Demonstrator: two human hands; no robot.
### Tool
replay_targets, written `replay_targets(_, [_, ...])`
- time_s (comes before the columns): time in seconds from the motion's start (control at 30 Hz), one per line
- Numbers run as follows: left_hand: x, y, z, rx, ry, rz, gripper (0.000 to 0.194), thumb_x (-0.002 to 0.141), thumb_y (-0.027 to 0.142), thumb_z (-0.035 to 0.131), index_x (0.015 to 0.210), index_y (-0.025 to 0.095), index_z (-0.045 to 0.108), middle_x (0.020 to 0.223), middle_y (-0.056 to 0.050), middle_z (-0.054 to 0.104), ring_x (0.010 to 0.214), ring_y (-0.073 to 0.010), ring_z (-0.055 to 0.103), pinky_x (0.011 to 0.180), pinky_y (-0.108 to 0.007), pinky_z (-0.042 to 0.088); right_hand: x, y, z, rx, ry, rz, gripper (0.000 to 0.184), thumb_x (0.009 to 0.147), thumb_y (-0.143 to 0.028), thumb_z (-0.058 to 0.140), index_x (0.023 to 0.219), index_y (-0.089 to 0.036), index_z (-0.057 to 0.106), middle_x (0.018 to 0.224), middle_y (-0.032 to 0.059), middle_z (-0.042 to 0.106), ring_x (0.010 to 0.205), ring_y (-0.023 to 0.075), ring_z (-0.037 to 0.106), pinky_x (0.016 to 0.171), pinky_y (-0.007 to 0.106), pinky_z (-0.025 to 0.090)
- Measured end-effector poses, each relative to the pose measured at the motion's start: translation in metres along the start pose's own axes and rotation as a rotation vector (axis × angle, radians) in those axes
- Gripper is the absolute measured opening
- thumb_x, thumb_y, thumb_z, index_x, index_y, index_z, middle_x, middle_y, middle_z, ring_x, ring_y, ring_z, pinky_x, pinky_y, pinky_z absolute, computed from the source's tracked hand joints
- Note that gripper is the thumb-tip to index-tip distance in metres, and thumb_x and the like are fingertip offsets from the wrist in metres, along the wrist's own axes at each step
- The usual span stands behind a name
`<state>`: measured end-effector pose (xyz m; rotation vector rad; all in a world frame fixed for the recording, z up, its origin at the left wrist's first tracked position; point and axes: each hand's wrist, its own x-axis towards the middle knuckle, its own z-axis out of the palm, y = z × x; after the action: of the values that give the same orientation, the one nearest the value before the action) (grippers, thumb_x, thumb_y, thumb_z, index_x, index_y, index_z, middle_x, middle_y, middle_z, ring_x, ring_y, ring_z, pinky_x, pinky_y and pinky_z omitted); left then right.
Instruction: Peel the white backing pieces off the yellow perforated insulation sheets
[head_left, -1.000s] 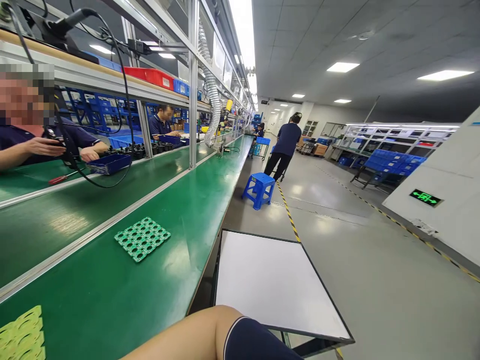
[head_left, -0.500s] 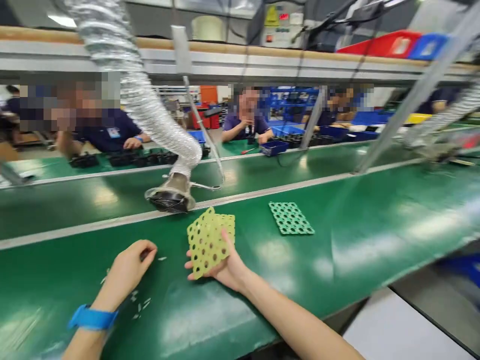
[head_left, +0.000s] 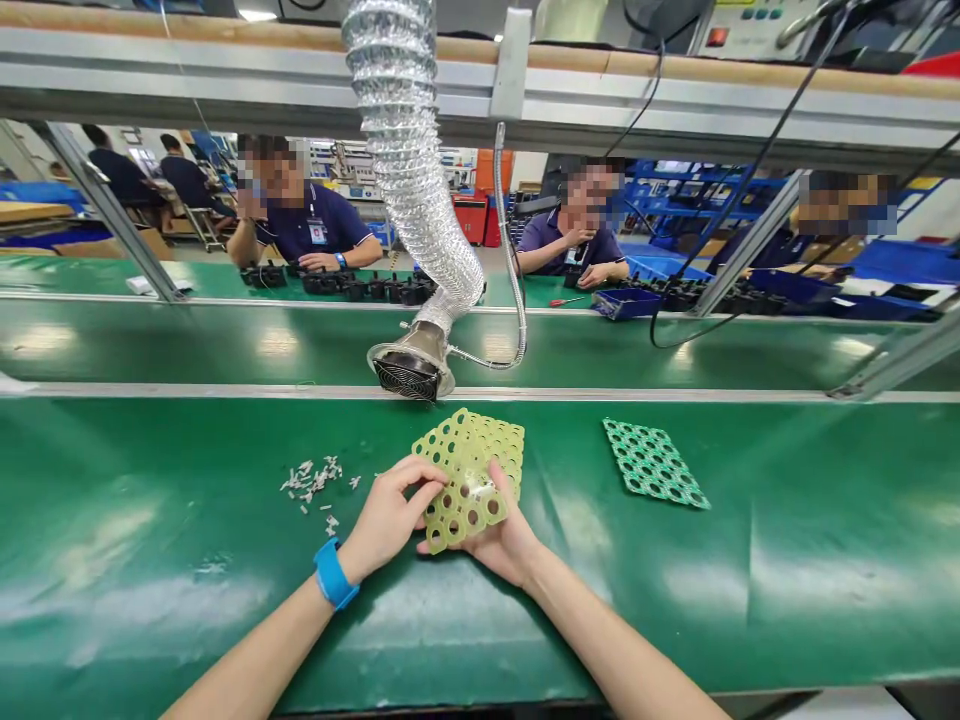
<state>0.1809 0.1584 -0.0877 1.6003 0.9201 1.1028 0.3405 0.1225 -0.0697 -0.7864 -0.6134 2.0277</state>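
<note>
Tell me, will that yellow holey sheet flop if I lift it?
Probably not: the yellow perforated sheet looks fairly stiff, lying flat on the right hand without drooping. All those holes suggest it's light. Thin parts may bend a little.

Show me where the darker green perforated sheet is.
In the head view, the darker green perforated sheet lies on the green bench, right of the yellow-green sheet in the right hand.

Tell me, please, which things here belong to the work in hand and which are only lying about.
In the work: yellow-green perforated sheet, left hand, right hand, probably the small white pieces.

Lying about: green perforated sheet, blue tray.
</note>
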Motion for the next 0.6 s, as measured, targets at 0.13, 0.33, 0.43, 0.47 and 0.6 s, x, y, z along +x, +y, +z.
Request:
replay_targets(0.13, [-0.0004, -0.005, 0.003, -0.081, 0.04, -0.111, 0.02, 0.083, 0.035, 0.06, 0.092, 0.019, 0.068, 0.086, -0.005, 0.065, 0.076, -0.0168, 0.06, 0.065, -0.027, 0.051, -0.0003, 0.001, 0.0009, -0.015, -0.005, 0.007, 0.066, 0.088, -0.072, 0.036, 0.121, -0.019, 0.058, 0.114, 0.0129, 0.067, 0.097, 0.0283, 0.066, 0.092, 0.059, 0.045])
replay_targets(0.33, [0.0006, -0.0053, 0.0032, -0.1, 0.101, -0.077, 0.021, 0.082, 0.031, 0.062, 0.096, 0.017, 0.066, 0.077, -0.002, 0.064, 0.072, -0.0145, 0.058, 0.068, -0.026, 0.048, -0.0008, 0.0017, 0.001, -0.001, -0.035, 0.01, 0.067, 0.087, -0.072, 0.038, 0.125, -0.02, 0.056, 0.114, 0.0127, 0.068, 0.094, 0.0286, 0.067, 0.093, 0.06, 0.044])
replay_targets(0.43, [0.0008, -0.0037, 0.0037, -0.085, 0.121, -0.08, 0.02, 0.081, 0.031, 0.062, 0.095, 0.017, 0.066, 0.075, -0.002, 0.062, 0.069, -0.0141, 0.057, 0.066, -0.026, 0.048, -0.0012, 0.0017, 0.0012, 0.002, -0.03, 0.02, 0.067, 0.087, -0.072, 0.038, 0.122, -0.019, 0.058, 0.113, 0.0136, 0.068, 0.1, 0.03, 0.066, 0.093, 0.061, 0.044])
replay_targets(0.47, [0.0009, -0.0032, 0.0039, -0.083, 0.127, -0.083, 0.02, 0.081, 0.031, 0.062, 0.095, 0.017, 0.066, 0.075, -0.001, 0.062, 0.069, -0.014, 0.057, 0.066, -0.026, 0.047, -0.0013, 0.0016, 0.0015, 0.003, -0.025, 0.023, 0.068, 0.087, -0.073, 0.038, 0.122, -0.019, 0.058, 0.114, 0.014, 0.068, 0.102, 0.0303, 0.065, 0.093, 0.061, 0.044])
replay_targets(0.6, [0.0011, -0.0026, 0.0051, -0.084, 0.14, -0.089, 0.02, 0.08, 0.03, 0.061, 0.094, 0.017, 0.066, 0.073, -0.001, 0.061, 0.067, -0.0135, 0.056, 0.064, -0.025, 0.047, -0.0017, 0.0007, 0.0037, 0.012, -0.009, 0.021, 0.066, 0.087, -0.072, 0.039, 0.122, -0.019, 0.058, 0.117, 0.0142, 0.066, 0.105, 0.0313, 0.063, 0.094, 0.062, 0.043])
